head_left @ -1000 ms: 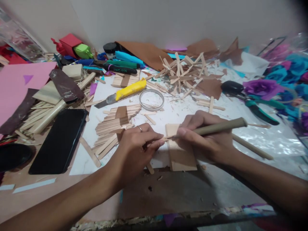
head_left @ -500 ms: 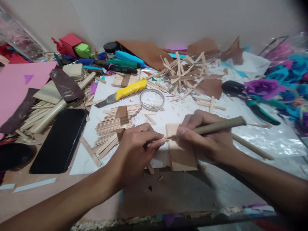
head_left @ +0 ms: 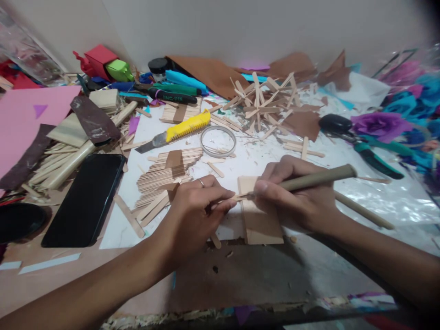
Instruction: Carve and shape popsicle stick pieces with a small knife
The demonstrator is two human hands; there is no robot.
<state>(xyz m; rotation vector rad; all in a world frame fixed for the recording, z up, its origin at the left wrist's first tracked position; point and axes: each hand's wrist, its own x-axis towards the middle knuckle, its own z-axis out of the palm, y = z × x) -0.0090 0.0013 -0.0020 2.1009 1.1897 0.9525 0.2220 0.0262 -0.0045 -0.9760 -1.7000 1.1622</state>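
My left hand point(head_left: 197, 206), with a ring on one finger, is closed in a pinch on a thin wooden craft stick point(head_left: 238, 197). Most of that stick is hidden by the fingers; its tip reaches over the upper part of a flat wooden block point(head_left: 264, 225). Around a carving knife with a round wooden handle point(head_left: 321, 176), my right hand point(head_left: 299, 197) is closed. The knife's thin tip points left and meets the stick's end above the block. Beside my left hand lies a stack of craft sticks point(head_left: 168, 169).
Behind the hands lie a yellow box cutter point(head_left: 189, 126), a tape ring point(head_left: 217, 141) and a heap of loose sticks point(head_left: 261, 107). To the left is a black phone point(head_left: 84, 201). Pliers point(head_left: 376, 160) and a wooden rod point(head_left: 364, 211) lie at right.
My right hand and the knife have shifted very slightly to the right. The left hand keeps its pinch in nearly the same place.
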